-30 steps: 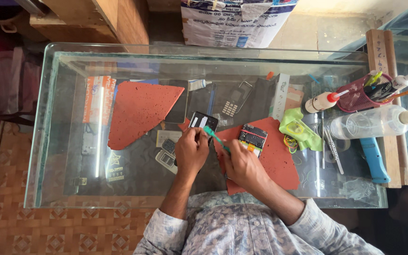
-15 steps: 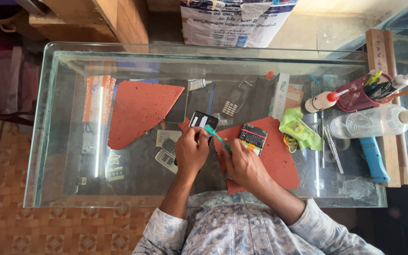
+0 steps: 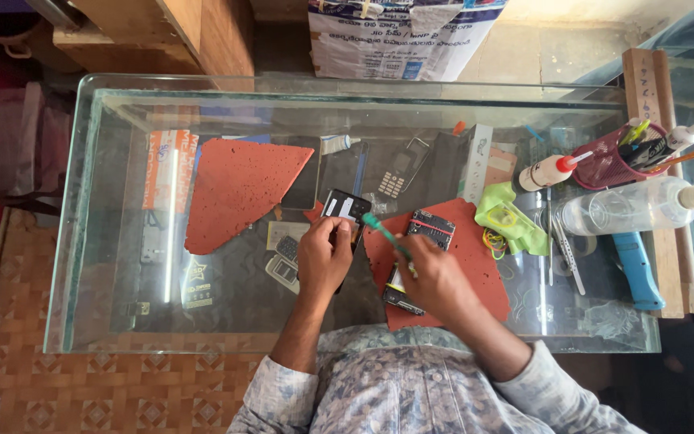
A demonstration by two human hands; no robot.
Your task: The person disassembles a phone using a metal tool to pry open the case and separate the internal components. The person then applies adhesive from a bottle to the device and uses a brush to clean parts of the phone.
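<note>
Green brush [image 3: 381, 231] in the right hand [image 3: 435, 277] points its head at the dark phone part [image 3: 344, 210] that the left hand [image 3: 324, 255] pinches by its lower end. Judging by this, the brushing of that part is under way; the next stroke calls for a steady hold and light strokes along its face. Both hands are closed on their items above the glass table [image 3: 106, 265]. A circuit board [image 3: 430, 229] lies on the red mat [image 3: 475, 265], just beside the right hand.
</note>
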